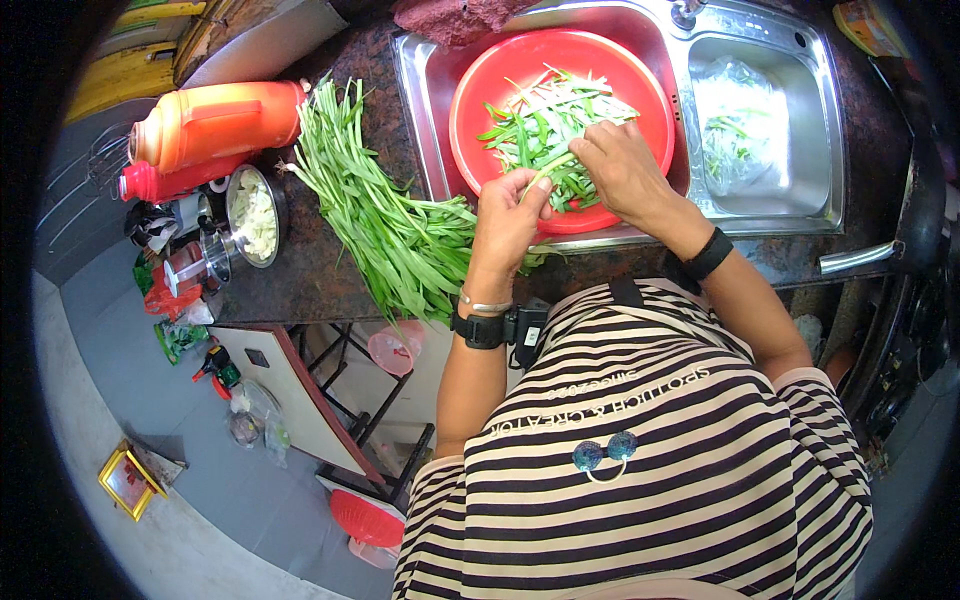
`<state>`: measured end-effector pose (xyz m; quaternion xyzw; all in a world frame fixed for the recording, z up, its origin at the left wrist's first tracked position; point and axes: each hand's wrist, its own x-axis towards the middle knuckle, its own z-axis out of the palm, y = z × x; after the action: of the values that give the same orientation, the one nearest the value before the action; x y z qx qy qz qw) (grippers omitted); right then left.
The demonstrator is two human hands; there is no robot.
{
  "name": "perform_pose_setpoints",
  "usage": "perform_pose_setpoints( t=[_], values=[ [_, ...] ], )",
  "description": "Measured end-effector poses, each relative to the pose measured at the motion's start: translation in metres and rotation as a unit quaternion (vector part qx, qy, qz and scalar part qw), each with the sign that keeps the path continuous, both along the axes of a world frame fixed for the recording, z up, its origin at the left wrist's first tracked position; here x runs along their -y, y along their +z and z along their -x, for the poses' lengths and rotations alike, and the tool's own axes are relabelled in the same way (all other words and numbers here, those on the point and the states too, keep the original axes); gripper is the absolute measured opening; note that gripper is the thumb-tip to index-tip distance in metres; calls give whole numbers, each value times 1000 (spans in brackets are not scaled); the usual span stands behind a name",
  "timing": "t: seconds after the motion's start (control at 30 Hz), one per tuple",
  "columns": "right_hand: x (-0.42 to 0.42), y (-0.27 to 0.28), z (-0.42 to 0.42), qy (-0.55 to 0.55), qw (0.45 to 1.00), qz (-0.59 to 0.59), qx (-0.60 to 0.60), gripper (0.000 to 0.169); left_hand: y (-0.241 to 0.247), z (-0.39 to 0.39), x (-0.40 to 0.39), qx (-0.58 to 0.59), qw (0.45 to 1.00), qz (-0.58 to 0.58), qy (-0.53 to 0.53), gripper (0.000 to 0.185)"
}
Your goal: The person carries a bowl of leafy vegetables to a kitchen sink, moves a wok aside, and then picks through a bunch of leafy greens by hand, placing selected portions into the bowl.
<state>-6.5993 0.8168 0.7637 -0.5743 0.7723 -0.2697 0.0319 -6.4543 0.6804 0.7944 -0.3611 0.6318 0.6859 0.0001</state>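
Observation:
Both hands are over a red plastic basin (466,142) set in the larger bowl of a steel sink. My left hand (510,206) pinches one end of a green vegetable stem (550,166) between thumb and fingers. Around the stem's other end close the fingers of my right hand (619,165). Beneath them, broken green stems and leaves (525,124) lie in the basin. A long bunch of leafy greens (375,217) rests on the dark stone counter beside my left forearm, its leafy ends close to that wrist.
The smaller sink bowl (806,172) holds a clear plastic bag with greens (739,127). At the left, an orange thermos flask (225,124) lies on its side near a metal bowl of pale pieces (255,214). A dark red cloth (457,16) hangs over the sink's back edge.

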Motion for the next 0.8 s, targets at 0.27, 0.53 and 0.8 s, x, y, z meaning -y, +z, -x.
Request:
perform_pose_setpoints(
  t=[0.27,0.53,0.8],
  values=[
    [-5,-12,26,-212,750,128,613,16,8,2,-7,10,999,14,-33,17],
    [3,21,0,35,991,122,49,31,2,13,-1,-36,997,26,-67,14],
    [-2,-2,7,33,994,49,95,27,8,5,9,-8,1000,-5,-23,16]
  ],
)
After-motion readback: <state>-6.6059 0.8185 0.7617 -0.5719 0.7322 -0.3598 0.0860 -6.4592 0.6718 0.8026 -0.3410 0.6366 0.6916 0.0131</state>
